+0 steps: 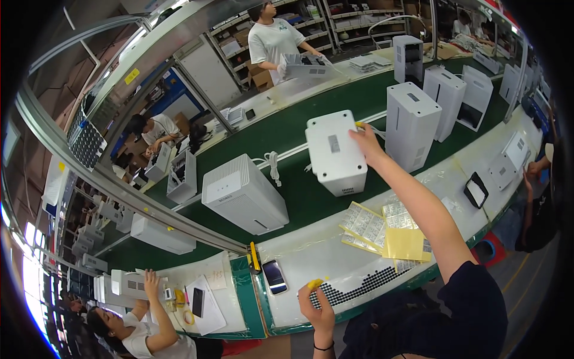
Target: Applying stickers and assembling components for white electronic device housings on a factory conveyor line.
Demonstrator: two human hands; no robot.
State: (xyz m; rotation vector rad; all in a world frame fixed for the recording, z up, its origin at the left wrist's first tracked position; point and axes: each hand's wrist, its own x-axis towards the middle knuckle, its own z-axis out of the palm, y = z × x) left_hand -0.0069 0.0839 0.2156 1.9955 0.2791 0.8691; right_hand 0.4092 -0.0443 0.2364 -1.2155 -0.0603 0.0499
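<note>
My right hand [368,147] grips the edge of a white appliance housing [335,146] on the green conveyor belt. The housing shows a flat face with a grey label and small dark round feet near its corners. A bit of yellow, like a finger cot, shows at one right fingertip. Near the table's front edge my left hand [318,309] is raised with thumb and forefinger apart, a yellow finger cot on the forefinger. I see nothing held in it. Close by lie rows of small black round pads [359,289]. Label sheets [365,224] and a yellow backing sheet [403,244] lie under my right forearm.
White housings stand along the belt [299,206], one to the left [245,194] and several to the right [412,125]. A phone [275,277] and a yellow-black cutter [255,257] lie at left. A black frame [476,190] rests at right. Co-workers sit or stand around.
</note>
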